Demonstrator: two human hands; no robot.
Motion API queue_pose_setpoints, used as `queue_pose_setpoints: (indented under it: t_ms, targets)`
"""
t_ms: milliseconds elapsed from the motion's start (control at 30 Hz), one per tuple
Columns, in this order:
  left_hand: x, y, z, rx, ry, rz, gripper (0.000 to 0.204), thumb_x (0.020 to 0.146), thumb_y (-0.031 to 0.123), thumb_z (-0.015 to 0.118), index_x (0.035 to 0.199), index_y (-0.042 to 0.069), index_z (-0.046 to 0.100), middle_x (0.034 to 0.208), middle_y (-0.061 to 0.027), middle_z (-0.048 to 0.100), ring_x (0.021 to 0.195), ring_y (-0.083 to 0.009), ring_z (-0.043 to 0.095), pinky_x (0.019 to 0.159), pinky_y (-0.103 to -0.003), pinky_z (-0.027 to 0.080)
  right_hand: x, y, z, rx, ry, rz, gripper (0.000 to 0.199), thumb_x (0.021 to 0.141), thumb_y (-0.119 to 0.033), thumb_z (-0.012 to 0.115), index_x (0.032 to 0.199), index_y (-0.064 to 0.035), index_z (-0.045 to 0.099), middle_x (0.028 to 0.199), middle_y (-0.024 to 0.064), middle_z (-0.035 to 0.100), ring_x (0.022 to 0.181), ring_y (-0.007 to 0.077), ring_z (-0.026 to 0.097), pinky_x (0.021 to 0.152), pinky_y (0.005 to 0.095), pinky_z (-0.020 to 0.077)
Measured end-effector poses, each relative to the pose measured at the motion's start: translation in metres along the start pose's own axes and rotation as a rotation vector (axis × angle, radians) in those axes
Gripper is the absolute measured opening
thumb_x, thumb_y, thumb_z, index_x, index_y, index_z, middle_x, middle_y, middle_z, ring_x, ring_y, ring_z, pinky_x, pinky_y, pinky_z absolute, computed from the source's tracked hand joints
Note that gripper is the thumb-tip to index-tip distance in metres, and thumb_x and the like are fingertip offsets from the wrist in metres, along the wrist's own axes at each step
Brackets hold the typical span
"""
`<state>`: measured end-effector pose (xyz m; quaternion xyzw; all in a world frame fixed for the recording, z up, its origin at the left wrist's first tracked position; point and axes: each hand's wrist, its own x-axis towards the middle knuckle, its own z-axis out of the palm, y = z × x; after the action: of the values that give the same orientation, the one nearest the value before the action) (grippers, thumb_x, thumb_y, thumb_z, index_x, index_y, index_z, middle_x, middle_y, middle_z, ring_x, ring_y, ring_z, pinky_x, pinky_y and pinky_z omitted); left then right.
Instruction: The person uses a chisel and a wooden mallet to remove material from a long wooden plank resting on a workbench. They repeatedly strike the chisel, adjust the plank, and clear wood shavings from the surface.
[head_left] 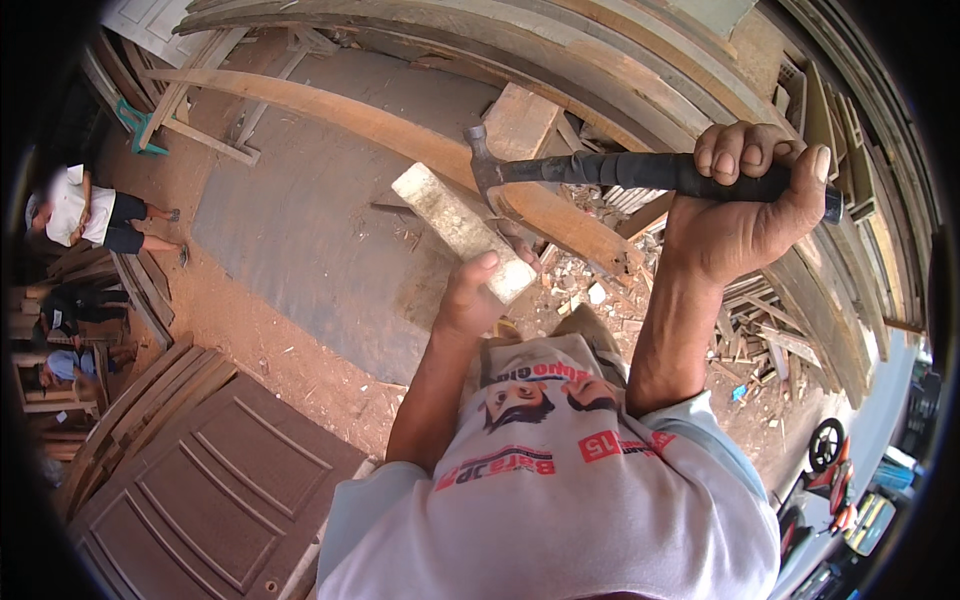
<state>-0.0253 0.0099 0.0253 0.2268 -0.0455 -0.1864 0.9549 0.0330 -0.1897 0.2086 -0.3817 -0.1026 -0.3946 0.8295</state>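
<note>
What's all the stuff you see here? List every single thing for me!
Hammer: one, black handle and grey head, in the right hand
Block: one, off-white, in the left hand
Long plank: one, brown, beyond the hands
Floor sheet: one, dark grey, middle
Stacked boards: many, brown and grey, top and right
Wood scraps: many, pale brown, right
Panelled door: one, brown, lower left
Plastic thing: one, green, upper left
Other people: at least two, one white-shirted, left
Wheel: one clear, black, lower right
Printed shirt: one, white, bottom
Left hand: one, bare, middle
Right hand: one, bare, upper right
</note>
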Motion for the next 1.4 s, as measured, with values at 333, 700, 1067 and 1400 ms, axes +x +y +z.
queue_pose_setpoints:
  t_ms: [333,700,1067,1400]
  targets:
    - [0.126,0.099,-0.015,0.643,0.476,0.096,0.048,0.088,0.033,0.068,0.121,0.000,0.059,0.112,-0.0159,0.064,0.106,-0.0290,0.064,0.095,-0.039,0.052,0.029,-0.046,-0.065,-0.271,-0.126,-0.130,0.026,0.092,-0.019,0.069,0.088,-0.0018,0.050,0.059,0.0110,0.053,0.045,0.0166,0.050,0.042,0.0302,0.0437]
    - [0.117,0.002,-0.017,1.288,0.804,0.188,0.072,0.085,0.039,0.062,0.136,-0.011,0.051,0.135,-0.0223,0.057,0.125,-0.0321,0.053,0.108,-0.039,0.038,0.016,-0.049,-0.141,0.113,-0.269,0.095,0.026,0.096,-0.021,0.063,0.089,-0.0022,0.047,0.062,0.0134,0.049,0.047,0.0182,0.046,0.043,0.0318,0.0444]
    - [0.119,0.001,-0.011,1.329,0.826,0.212,0.071,0.085,0.041,0.062,0.133,-0.010,0.055,0.134,-0.0207,0.056,0.124,-0.0297,0.053,0.109,-0.038,0.036,0.016,-0.048,-0.174,0.206,-0.397,0.220,0.030,0.092,-0.028,0.066,0.091,-0.0032,0.050,0.071,0.0149,0.054,0.057,0.0196,0.052,0.052,0.0348,0.0479]
    - [0.110,-0.051,0.037,0.810,0.326,0.150,0.058,0.095,0.038,0.052,0.127,-0.011,0.054,0.125,-0.0254,0.064,0.109,-0.0326,0.065,0.104,-0.043,0.047,-0.026,-0.117,-0.233,-0.040,-0.404,0.350,0.036,0.092,-0.044,0.062,0.090,-0.0106,0.048,0.073,0.0074,0.052,0.065,0.0239,0.059,0.087,0.0524,0.0444]
